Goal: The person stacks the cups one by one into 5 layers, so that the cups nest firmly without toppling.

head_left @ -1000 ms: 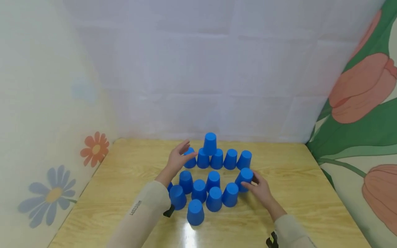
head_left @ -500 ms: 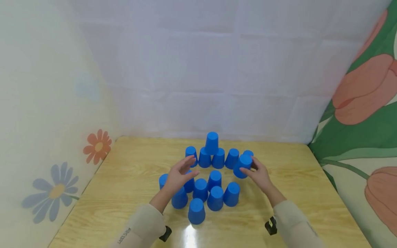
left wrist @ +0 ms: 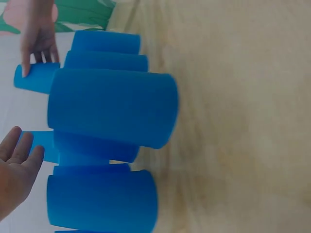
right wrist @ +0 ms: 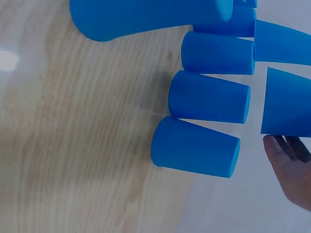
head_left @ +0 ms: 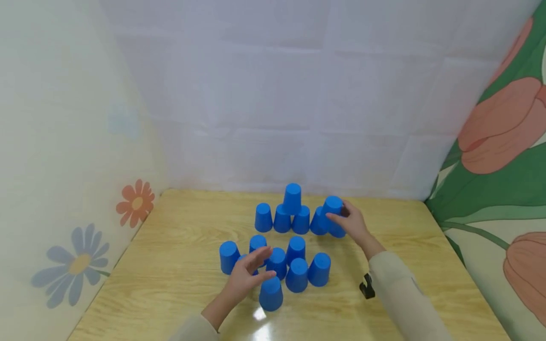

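Observation:
My right hand grips an upside-down blue plastic cup by its sides. It is held above the two rightmost cups of the back row, and in the right wrist view a gap shows between this cup and the row. Another cup rests on two back-row cups. My left hand hovers over the front group, fingers extended and thumb apart, holding nothing. Nearest to it is the front cup; the hand partly hides a cup behind it.
More upside-down cups stand in the front group, among them a left cup and a right cup. The wooden table meets a white cloth backdrop behind and a flower-patterned side at the right.
My right hand has lifted its cup from the front group up and back over the right end of the back row. My left hand has come back toward the front cup.

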`<state>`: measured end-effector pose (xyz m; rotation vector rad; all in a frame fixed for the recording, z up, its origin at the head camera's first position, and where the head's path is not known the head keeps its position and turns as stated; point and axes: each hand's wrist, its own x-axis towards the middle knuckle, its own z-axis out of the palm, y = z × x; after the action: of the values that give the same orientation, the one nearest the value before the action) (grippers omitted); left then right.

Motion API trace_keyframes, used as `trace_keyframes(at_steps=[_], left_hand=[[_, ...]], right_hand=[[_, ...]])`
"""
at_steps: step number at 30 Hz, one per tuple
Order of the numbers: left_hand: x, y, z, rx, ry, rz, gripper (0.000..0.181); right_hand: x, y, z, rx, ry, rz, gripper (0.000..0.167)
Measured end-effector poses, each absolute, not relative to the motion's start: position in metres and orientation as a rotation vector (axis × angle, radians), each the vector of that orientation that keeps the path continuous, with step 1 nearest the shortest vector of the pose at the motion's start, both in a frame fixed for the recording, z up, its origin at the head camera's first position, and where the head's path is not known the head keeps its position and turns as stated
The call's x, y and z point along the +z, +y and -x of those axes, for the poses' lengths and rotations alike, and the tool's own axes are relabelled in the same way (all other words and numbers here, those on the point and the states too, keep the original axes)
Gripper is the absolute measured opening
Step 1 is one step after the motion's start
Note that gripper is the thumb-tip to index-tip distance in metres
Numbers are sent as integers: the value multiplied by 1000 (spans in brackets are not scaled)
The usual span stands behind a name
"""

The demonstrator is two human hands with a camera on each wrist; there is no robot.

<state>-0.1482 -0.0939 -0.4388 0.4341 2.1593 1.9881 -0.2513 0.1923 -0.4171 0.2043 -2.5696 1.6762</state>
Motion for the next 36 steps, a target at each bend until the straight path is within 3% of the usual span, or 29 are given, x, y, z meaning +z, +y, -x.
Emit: trace_keyframes(at_steps=[7, 36], left_hand=[[-462, -96, 137, 1944, 2197, -399, 58], [-502, -87, 115, 1888, 2354, -274, 64]], right_hand=[[-419, 187, 272, 1646, -2650, -94, 65], [-419, 158, 295, 1774, -2614, 81, 63]])
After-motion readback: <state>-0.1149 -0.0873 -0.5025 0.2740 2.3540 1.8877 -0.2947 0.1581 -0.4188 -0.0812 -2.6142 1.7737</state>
